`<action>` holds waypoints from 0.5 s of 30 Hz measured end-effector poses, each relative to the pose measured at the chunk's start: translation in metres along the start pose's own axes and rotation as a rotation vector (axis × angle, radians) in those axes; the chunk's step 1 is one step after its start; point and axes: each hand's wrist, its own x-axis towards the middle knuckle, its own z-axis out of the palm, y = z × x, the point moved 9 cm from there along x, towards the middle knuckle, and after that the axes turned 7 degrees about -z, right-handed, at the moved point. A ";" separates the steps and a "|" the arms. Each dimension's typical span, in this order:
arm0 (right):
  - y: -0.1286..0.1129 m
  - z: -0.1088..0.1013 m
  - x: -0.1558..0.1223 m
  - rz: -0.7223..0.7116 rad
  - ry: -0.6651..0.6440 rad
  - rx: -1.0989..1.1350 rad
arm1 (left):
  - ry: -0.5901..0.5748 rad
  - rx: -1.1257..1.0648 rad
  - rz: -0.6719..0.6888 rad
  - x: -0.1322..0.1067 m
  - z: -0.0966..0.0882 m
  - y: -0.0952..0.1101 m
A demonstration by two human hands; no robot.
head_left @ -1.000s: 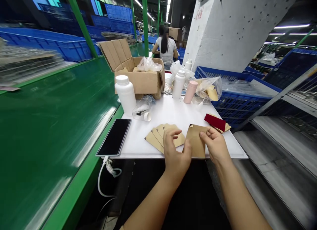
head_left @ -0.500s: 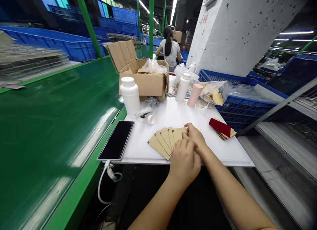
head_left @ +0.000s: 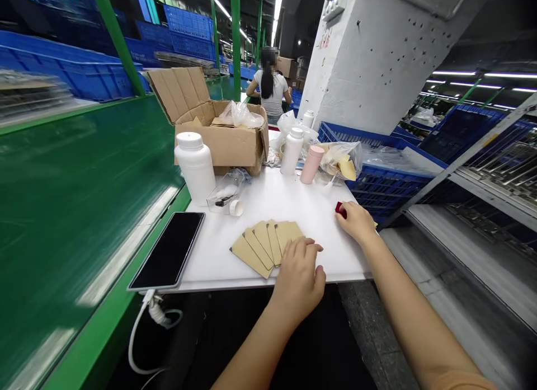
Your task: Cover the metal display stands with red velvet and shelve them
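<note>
Several tan paper cards (head_left: 255, 244) with dark corners lie fanned out on the white table. My left hand (head_left: 298, 275) is beside the fan's right end, fingers apart and nothing held; whether its fingertips touch the cards is hard to see. At the table's right side, my right hand (head_left: 356, 221) is closed over a dark red strip (head_left: 339, 208), of which only the left end shows. Tan pieces under it are mostly hidden by that hand.
A phone (head_left: 168, 250) with a cable lies at left by the green conveyor (head_left: 84, 172). Behind stand a white bottle (head_left: 196, 169), an open carton (head_left: 218, 144), a slimmer white bottle (head_left: 291, 152) and a pink bottle (head_left: 311, 165). A blue crate (head_left: 369, 183) adjoins the right side.
My right hand has left the fanned cards and reached right to the dark red strip. My left hand has opened near the fan. The camera view has turned a little right.
</note>
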 end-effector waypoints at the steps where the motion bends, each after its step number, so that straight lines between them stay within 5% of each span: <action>1: 0.000 -0.005 0.000 0.003 0.022 -0.001 | 0.008 -0.025 0.014 0.000 -0.001 0.002; 5: -0.007 -0.057 -0.018 0.044 0.251 0.046 | 0.124 -0.191 0.076 -0.003 -0.017 0.011; 7: -0.012 -0.092 -0.045 0.094 0.456 0.267 | 0.242 -0.323 0.089 -0.005 -0.030 0.009; 9: -0.021 -0.103 -0.072 0.173 0.492 0.650 | 0.315 -0.479 0.075 -0.007 -0.039 0.004; 11: -0.048 -0.087 -0.088 0.225 0.293 1.054 | 0.249 -0.661 0.071 -0.004 -0.038 0.001; 15: -0.118 -0.042 -0.111 0.298 -0.155 1.584 | -0.061 -0.939 0.156 -0.001 -0.028 0.013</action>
